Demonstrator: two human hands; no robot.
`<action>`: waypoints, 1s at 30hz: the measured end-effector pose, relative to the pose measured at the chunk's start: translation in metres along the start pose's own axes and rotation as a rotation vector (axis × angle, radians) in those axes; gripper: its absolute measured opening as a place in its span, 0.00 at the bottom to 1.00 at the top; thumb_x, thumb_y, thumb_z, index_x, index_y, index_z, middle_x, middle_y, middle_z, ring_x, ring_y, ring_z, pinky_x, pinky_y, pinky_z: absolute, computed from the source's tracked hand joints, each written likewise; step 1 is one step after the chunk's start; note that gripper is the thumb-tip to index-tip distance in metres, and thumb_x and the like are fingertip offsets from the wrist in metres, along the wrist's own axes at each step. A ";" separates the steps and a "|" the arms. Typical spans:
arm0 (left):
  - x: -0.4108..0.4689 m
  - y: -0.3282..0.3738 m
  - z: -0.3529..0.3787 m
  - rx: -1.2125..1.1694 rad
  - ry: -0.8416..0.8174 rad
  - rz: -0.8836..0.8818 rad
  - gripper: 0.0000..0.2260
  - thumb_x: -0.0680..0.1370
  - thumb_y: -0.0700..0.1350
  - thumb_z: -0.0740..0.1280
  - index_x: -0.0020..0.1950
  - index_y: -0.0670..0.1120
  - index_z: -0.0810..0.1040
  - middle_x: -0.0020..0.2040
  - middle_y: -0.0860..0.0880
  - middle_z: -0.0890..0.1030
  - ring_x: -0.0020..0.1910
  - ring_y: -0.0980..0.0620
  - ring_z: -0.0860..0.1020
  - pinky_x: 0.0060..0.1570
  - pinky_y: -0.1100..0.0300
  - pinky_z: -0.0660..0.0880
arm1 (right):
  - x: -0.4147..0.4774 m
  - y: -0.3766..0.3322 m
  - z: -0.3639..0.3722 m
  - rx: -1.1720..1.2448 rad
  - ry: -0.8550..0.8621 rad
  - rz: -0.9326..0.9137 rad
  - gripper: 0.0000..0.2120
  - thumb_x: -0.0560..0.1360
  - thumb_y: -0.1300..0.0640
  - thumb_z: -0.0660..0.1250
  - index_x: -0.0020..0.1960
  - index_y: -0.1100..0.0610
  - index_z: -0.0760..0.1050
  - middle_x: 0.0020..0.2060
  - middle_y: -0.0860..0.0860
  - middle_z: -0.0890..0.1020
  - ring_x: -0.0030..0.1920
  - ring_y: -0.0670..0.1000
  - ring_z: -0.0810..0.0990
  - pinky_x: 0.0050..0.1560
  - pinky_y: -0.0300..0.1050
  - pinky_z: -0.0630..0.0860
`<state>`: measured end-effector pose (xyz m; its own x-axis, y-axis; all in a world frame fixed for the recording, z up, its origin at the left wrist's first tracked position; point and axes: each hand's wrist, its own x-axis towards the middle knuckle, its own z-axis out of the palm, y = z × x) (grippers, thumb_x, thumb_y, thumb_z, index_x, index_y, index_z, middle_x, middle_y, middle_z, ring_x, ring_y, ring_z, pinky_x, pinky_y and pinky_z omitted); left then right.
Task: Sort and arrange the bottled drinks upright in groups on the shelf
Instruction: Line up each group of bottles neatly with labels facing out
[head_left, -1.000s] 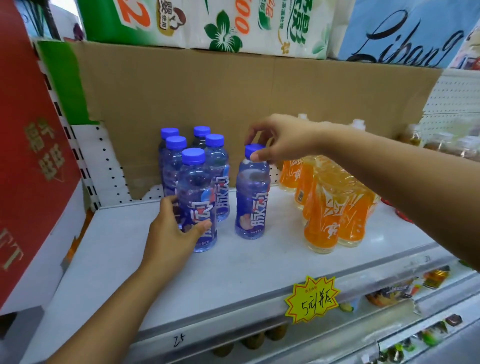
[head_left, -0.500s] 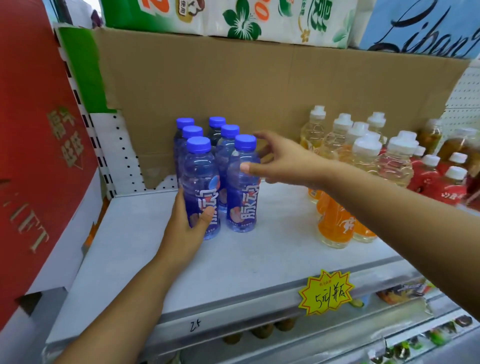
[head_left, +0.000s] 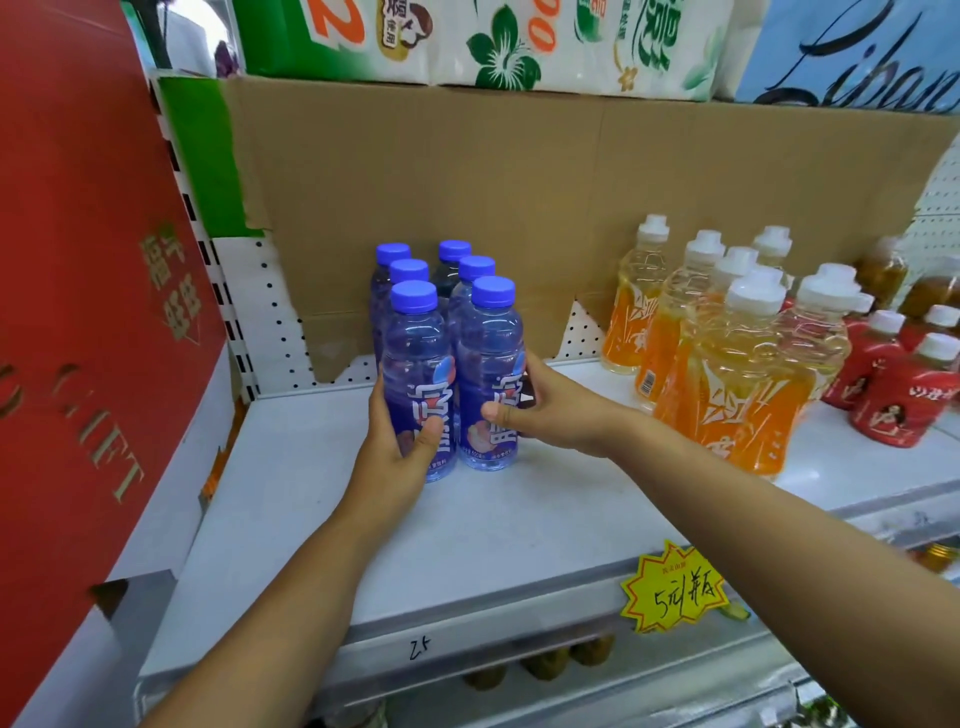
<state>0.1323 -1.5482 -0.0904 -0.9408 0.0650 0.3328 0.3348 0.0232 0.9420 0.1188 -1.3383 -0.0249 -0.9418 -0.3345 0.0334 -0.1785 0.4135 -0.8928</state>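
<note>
Six blue bottles (head_left: 441, 332) upright on shelf (head_left: 519, 525), 2 cols x 3 rows, packed touching, left of centre, backed by cardboard (head_left: 467, 208).

L hand (head_left: 400, 447) wrapped round lower body of front-left bottle (head_left: 415, 384); thumb across label at front, fingers round far side, mostly hidden. R hand (head_left: 550, 410) wrapped round lower body of front-right bottle (head_left: 488, 374); thumb on label front, fingers behind bottle's right side. Both bottles standing on shelf, side by side, touching or nearly so, can't tell which.

Orange bottles (head_left: 727, 374) w/ white caps grouped to right, well apart from blue group. Red bottles (head_left: 893, 395) further right, just beside orange ones. Brown-drink bottles (head_left: 883, 270) at back right, blurred.

Yellow price tag (head_left: 675, 587) on shelf's front edge, below orange group. Red box (head_left: 78, 312) at left. Printed packs (head_left: 493, 41) on the level above.
</note>
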 end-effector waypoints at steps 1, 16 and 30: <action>0.000 0.000 0.000 -0.002 0.000 -0.002 0.29 0.81 0.40 0.65 0.80 0.51 0.57 0.68 0.56 0.76 0.62 0.62 0.79 0.55 0.67 0.78 | 0.000 0.001 0.000 -0.001 0.003 0.004 0.31 0.78 0.56 0.71 0.75 0.45 0.60 0.57 0.34 0.77 0.53 0.36 0.80 0.49 0.33 0.80; -0.002 0.004 -0.005 -0.025 -0.065 -0.014 0.31 0.82 0.41 0.65 0.80 0.54 0.55 0.72 0.55 0.73 0.67 0.59 0.76 0.57 0.66 0.77 | 0.014 0.005 -0.009 -0.019 -0.088 0.043 0.22 0.76 0.54 0.74 0.64 0.39 0.69 0.57 0.36 0.80 0.53 0.38 0.83 0.47 0.34 0.80; -0.010 0.011 -0.006 0.047 -0.020 -0.033 0.27 0.82 0.42 0.66 0.78 0.51 0.61 0.69 0.53 0.75 0.64 0.59 0.78 0.54 0.67 0.77 | -0.008 -0.013 0.007 -0.254 0.022 0.034 0.27 0.78 0.51 0.71 0.74 0.49 0.64 0.65 0.44 0.78 0.62 0.46 0.79 0.60 0.42 0.78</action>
<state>0.1451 -1.5551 -0.0831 -0.9501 0.0829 0.3006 0.3066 0.0729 0.9490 0.1309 -1.3467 -0.0170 -0.9538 -0.2999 0.0176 -0.2102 0.6243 -0.7524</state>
